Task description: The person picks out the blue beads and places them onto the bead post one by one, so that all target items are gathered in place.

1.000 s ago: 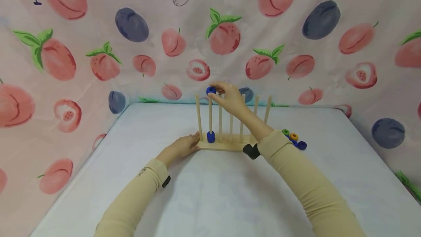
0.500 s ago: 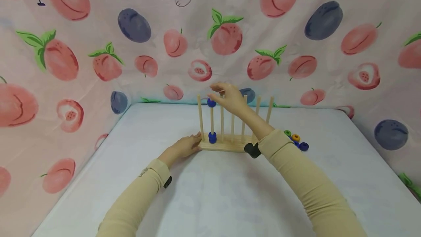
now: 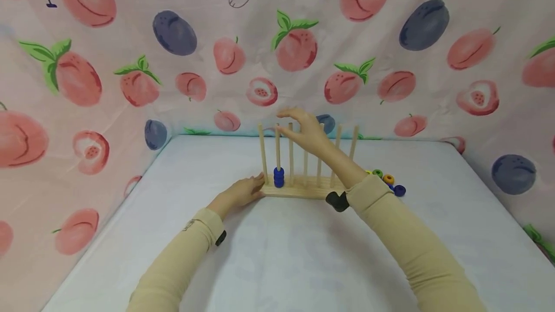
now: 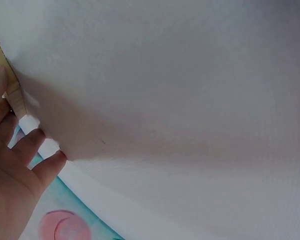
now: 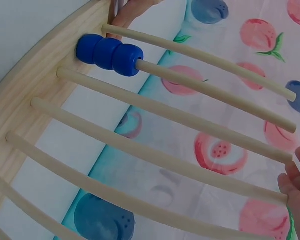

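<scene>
A wooden base (image 3: 299,190) carries several upright pegs. Three blue beads (image 5: 109,55) are stacked at the foot of the second peg from the left, the same blue stack (image 3: 279,177) in the head view. The left hand (image 3: 243,192) grips the left end of the base; in the left wrist view that hand (image 4: 15,170) has its thumb and a finger at the wood's end (image 4: 14,92). By the peg tops, the right hand (image 3: 309,134) has parted fingers holding nothing; it also shows at the right edge of the right wrist view (image 5: 299,185).
Loose beads, among them a green one (image 3: 377,174), an orange one (image 3: 388,179) and a dark blue one (image 3: 400,190), lie right of the base, partly behind the right sleeve (image 3: 403,225). A fruit-patterned cloth (image 3: 243,28) hangs behind the white tabletop (image 3: 269,254).
The right hand has let go of a blue bead, which has dropped down the second peg onto the other blue beads. The left hand stays in place on the base.
</scene>
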Motion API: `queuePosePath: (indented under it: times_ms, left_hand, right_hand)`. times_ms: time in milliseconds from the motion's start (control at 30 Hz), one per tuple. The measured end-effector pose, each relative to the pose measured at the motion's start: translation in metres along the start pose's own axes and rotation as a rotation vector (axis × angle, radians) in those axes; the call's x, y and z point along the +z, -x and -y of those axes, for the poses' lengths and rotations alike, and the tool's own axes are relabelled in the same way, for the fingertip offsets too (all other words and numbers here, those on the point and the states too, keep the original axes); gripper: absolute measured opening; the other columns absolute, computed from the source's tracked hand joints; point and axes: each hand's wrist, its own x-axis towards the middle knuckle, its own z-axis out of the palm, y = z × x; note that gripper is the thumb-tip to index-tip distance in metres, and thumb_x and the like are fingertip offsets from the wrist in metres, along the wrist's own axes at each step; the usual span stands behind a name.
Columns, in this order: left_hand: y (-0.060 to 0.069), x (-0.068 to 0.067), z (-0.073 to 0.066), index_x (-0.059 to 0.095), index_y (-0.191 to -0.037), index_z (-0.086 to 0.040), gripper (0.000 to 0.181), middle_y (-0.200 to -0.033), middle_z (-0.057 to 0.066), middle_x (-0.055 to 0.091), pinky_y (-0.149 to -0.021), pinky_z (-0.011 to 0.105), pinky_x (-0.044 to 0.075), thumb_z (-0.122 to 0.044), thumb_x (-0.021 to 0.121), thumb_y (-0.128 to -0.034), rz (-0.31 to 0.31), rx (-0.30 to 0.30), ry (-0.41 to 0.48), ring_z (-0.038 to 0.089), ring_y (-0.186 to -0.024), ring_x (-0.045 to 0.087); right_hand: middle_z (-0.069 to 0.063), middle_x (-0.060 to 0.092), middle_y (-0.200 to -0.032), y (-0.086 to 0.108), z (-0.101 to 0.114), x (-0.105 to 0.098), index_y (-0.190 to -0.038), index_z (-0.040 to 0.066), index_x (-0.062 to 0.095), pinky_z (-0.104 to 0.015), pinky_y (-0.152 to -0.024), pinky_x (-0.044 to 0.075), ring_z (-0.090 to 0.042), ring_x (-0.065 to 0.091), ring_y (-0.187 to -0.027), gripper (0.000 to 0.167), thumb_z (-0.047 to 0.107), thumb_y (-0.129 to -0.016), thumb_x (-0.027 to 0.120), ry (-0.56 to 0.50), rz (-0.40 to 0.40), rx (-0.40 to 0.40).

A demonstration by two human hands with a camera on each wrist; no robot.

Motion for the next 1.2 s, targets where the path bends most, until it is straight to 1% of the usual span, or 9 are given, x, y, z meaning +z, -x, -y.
queuePosePath:
  times_ms: [100,233,400,667,800,867,967,1100,1200]
  left_hand:
    - [-0.001,-0.001,0.000,0.036,-0.143,-0.002,0.054,-0.152,0.015,0.028,-0.113,0.051,0.029,-0.026,0.052,-0.0973,-0.003,0.008,0.005,0.042,-0.135,0.035]
    - [-0.002,-0.003,-0.001,0.034,-0.144,-0.002,0.055,-0.152,0.014,0.027,-0.114,0.050,0.028,-0.027,0.051,-0.0973,0.000,-0.003,-0.006,0.041,-0.136,0.034]
    - [-0.002,-0.005,0.001,0.034,-0.144,-0.002,0.056,-0.153,0.013,0.027,-0.114,0.050,0.028,-0.028,0.051,-0.0973,-0.008,-0.012,-0.003,0.040,-0.136,0.034]
    - [0.000,-0.008,0.004,0.033,-0.144,-0.001,0.058,-0.151,0.014,0.028,-0.113,0.050,0.030,-0.028,0.053,-0.0962,-0.017,-0.013,-0.010,0.041,-0.134,0.036]
    - [-0.002,-0.006,0.004,0.033,-0.144,-0.001,0.058,-0.151,0.015,0.029,-0.112,0.050,0.031,-0.026,0.054,-0.0961,-0.020,0.004,0.002,0.043,-0.133,0.037]
    - [-0.002,-0.003,0.003,0.033,-0.144,-0.001,0.058,-0.151,0.015,0.030,-0.112,0.051,0.032,-0.026,0.054,-0.0961,-0.017,0.013,0.008,0.043,-0.133,0.038]
    - [-0.003,0.000,0.001,0.033,-0.144,-0.002,0.058,-0.151,0.014,0.029,-0.111,0.051,0.033,-0.027,0.054,-0.0959,-0.007,0.017,0.008,0.043,-0.132,0.038]
    - [0.000,0.000,0.000,0.034,-0.144,-0.002,0.058,-0.150,0.014,0.031,-0.111,0.051,0.034,-0.026,0.055,-0.0954,-0.011,0.006,0.010,0.043,-0.132,0.039]
    - [0.000,0.000,-0.001,0.033,-0.144,-0.002,0.059,-0.150,0.015,0.031,-0.111,0.050,0.033,-0.026,0.055,-0.0951,-0.009,-0.004,0.014,0.043,-0.132,0.039]
  right_hand:
    - [-0.016,0.060,-0.128,0.003,0.000,-0.002,-0.121,0.000,0.061,-0.044,-0.111,0.037,-0.029,0.048,-0.128,0.034,0.013,-0.090,0.063,0.003,-0.010,-0.024]
    - [-0.016,0.062,-0.125,0.008,0.001,-0.004,-0.121,-0.001,0.061,-0.043,-0.107,0.042,-0.030,0.052,-0.124,0.033,0.010,-0.090,0.064,0.001,-0.049,-0.044]
    - [-0.017,0.063,-0.122,0.021,0.000,-0.008,-0.120,-0.001,0.061,-0.041,-0.101,0.047,-0.031,0.058,-0.116,0.033,0.007,-0.089,0.064,-0.085,-0.106,-0.037]
    - [-0.018,0.063,-0.121,0.045,-0.004,-0.023,-0.122,-0.001,0.059,-0.041,-0.099,0.049,-0.029,0.059,-0.113,0.034,0.005,-0.089,0.063,-0.166,-0.111,-0.008]
    - [-0.018,0.065,-0.117,0.063,-0.010,-0.034,-0.120,-0.001,0.061,-0.030,-0.095,0.051,-0.028,0.061,-0.107,0.033,0.001,-0.087,0.064,-0.111,-0.130,-0.032]
    - [-0.018,0.066,-0.114,0.075,-0.016,-0.039,-0.118,-0.001,0.062,-0.018,-0.092,0.050,-0.021,0.063,-0.104,0.032,0.001,-0.086,0.065,-0.072,-0.138,-0.026]
    - [-0.018,0.068,-0.109,0.093,-0.027,-0.046,-0.115,-0.002,0.063,-0.004,-0.087,0.045,-0.001,0.061,-0.098,0.030,-0.001,-0.085,0.065,-0.037,-0.147,-0.004]
    - [-0.019,0.069,-0.106,0.111,-0.039,-0.053,-0.113,-0.001,0.064,-0.001,-0.086,0.043,0.017,0.052,-0.095,0.029,-0.001,-0.084,0.066,-0.021,-0.156,0.014]
    - [-0.019,0.069,-0.106,0.123,-0.049,-0.060,-0.113,-0.001,0.064,-0.001,-0.086,0.043,0.018,0.052,-0.095,0.029,-0.001,-0.085,0.066,-0.013,-0.161,0.040]
